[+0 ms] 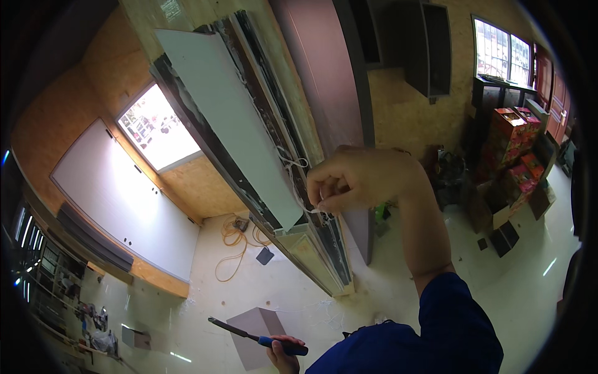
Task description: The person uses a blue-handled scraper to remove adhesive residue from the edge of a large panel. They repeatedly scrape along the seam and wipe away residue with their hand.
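My right hand [358,181] is raised at the edge of a door frame or wall opening, with thumb and fingers pinched on a thin white strip [311,210]. The strip looks stringy, and a loop of it hangs along the ragged edge of a long pale panel [230,118]. Low in the picture, my left hand [285,358] is wrapped round the blue and black handle of a chisel-like tool [249,335]. Its dark, flat blade points to the left, away from the panel.
A grey board [255,349] and white scraps [330,315] lie on the floor below. Left of the frame are a coiled orange cord [232,240] and a white door [124,193]. Colourful cartons [514,137] are stacked at right, near a dark open cabinet [430,50].
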The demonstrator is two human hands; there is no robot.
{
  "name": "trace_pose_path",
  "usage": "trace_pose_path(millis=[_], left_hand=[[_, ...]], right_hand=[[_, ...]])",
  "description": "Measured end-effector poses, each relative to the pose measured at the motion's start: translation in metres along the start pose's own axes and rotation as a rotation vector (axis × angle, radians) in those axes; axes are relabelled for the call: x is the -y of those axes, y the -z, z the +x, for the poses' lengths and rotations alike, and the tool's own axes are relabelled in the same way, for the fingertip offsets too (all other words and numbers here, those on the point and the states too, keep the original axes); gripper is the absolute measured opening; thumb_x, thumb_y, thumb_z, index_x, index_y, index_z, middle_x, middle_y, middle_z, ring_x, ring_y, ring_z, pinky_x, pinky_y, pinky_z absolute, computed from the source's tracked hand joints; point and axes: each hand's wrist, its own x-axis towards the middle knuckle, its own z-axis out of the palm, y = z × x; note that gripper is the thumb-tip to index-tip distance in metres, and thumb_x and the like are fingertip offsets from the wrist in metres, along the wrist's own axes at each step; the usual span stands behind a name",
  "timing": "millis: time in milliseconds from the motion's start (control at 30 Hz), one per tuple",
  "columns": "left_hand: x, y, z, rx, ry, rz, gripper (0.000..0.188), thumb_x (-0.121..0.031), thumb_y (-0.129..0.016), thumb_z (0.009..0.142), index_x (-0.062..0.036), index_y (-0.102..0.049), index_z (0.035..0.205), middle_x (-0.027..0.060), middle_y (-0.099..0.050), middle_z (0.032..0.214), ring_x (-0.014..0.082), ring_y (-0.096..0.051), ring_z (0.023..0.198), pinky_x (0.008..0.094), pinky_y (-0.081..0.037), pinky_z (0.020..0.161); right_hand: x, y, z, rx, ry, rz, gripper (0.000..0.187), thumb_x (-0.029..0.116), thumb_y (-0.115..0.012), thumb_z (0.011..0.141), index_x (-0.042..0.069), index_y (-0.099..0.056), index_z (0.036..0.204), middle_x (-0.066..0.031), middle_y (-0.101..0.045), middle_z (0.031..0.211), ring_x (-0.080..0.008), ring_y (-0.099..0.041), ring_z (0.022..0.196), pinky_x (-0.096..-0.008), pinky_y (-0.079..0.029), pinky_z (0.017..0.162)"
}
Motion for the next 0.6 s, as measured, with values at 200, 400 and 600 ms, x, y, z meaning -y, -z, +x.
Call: trace_pose_path(millis=[200,400,600], left_hand=[[0.003,-0.005,0.002,0.04,-0.01,0.015,0.038,-0.035,-0.041,0.104,-0.0026,-0.057,0.094,0.0116,-0.063,0.076,0.0245,-0.063,0.07,0.038,-0.053,0.069],[0.004,-0.01,-0.002,0.022,-0.035,0.035,0.04,-0.037,-0.04,0.104,-0.0022,-0.057,0.094,0.0121,-0.063,0.076,0.0242,-0.063,0.069,0.0374,-0.053,0.068],[0.009,-0.012,0.0,0.031,-0.053,0.027,0.04,-0.037,-0.041,0.104,-0.0022,-0.057,0.094,0.0121,-0.063,0.076,0.0238,-0.063,0.068,0.0369,-0.054,0.066]], right_hand=[[-0.029,-0.031,0.021,-0.625,0.107,-0.417,0.03,0.019,-0.073,0.083,0.009,-0.062,0.109,-0.0068,-0.066,0.093,-0.0218,-0.067,0.072,-0.0339,-0.055,0.065],[-0.065,-0.053,0.046,-0.988,0.39,-0.731,0.027,0.018,-0.076,0.079,0.014,-0.066,0.104,-0.0011,-0.06,0.094,-0.0166,-0.064,0.063,-0.0291,-0.054,0.055],[-0.066,-0.049,0.059,-1.087,0.53,-0.783,0.013,0.013,-0.074,0.08,0.01,-0.068,0.091,-0.0001,-0.058,0.086,-0.0136,-0.062,0.06,-0.0262,-0.053,0.051]])
